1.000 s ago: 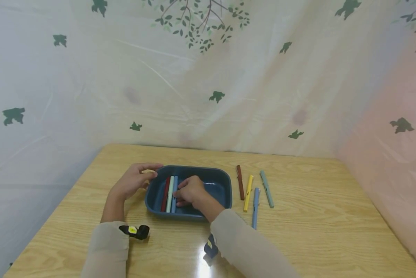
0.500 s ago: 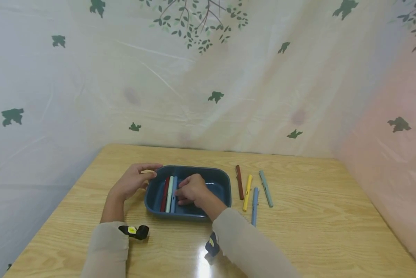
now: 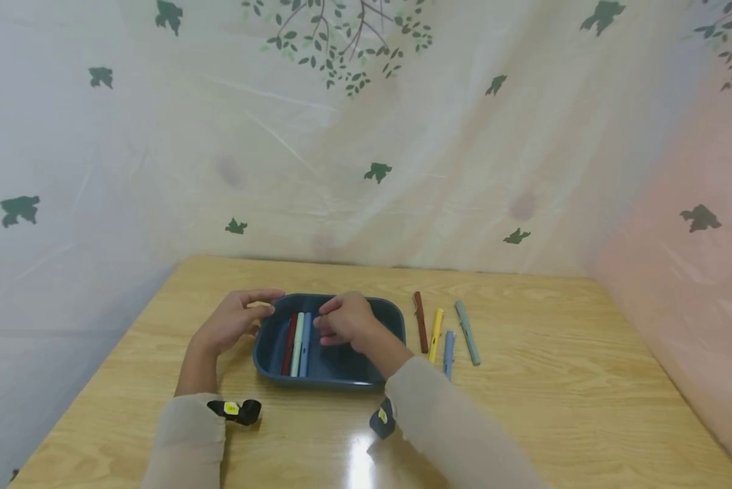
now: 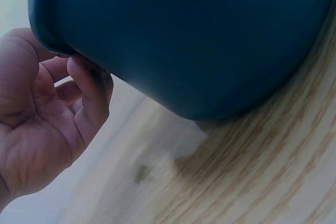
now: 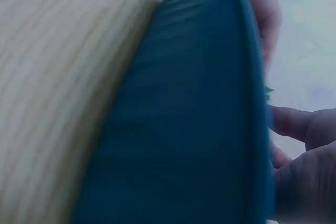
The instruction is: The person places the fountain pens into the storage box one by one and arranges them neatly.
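Right hand (image 3: 349, 320) just right of the blue pen (image 3: 305, 345)

Pen lies in the tray (image 3: 323, 382), lower frame, left of centre, rightmost of three. Long axis upright in frame, crosswise to the fingers, which point left at it. Fingers loosely bent, nothing seen between them. Left hand (image 3: 231, 322) farther off, touching the tray's upper-left rim; pinching or merely resting, cannot tell.

The setting is screened off, its room type unclear. Bird-and-branch-printed sheeting (image 3: 307, 197) rises along a wood-grain table's (image 3: 561, 380) far, left and right edges.
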`<control>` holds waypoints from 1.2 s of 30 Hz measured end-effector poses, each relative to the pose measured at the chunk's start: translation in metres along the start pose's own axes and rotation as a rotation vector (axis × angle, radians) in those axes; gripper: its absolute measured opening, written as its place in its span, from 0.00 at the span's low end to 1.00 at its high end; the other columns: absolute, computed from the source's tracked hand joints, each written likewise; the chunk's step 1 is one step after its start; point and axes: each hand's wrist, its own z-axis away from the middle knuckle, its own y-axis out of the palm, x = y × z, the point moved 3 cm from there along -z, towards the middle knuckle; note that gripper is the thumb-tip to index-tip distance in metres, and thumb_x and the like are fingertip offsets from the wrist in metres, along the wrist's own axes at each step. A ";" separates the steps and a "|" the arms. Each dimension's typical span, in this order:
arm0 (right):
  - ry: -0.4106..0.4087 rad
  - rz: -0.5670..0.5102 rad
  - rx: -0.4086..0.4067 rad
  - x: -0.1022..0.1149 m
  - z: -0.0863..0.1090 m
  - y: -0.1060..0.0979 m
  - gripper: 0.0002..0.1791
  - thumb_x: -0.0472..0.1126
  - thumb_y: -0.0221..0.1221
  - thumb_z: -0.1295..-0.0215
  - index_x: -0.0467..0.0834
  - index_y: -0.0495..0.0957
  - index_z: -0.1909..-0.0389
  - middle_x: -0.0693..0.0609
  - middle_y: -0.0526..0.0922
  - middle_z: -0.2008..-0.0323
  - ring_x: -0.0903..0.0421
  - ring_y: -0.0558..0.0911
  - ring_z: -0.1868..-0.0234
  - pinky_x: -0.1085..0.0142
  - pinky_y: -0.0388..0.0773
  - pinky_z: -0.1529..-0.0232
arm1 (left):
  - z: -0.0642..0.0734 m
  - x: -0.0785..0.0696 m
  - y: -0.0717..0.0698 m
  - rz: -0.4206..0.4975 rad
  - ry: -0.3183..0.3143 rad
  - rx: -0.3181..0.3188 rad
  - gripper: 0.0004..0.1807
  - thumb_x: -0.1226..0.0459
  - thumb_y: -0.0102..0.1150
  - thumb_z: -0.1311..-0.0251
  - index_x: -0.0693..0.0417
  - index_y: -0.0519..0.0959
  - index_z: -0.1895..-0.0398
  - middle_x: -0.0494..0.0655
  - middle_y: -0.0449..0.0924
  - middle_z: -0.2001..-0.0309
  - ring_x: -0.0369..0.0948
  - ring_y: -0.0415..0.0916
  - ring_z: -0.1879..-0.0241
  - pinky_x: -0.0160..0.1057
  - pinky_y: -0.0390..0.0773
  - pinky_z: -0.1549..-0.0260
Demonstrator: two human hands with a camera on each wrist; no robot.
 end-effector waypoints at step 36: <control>-0.087 0.012 -0.074 0.029 0.023 -0.087 0.15 0.32 0.64 0.32 0.34 0.80 0.46 0.42 0.83 0.56 0.48 0.84 0.61 0.60 0.86 0.63 | 0.001 0.003 0.000 -0.027 -0.001 -0.023 0.21 0.65 0.54 0.26 0.58 0.76 0.32 0.60 0.76 0.36 0.47 0.76 0.52 0.44 0.81 0.65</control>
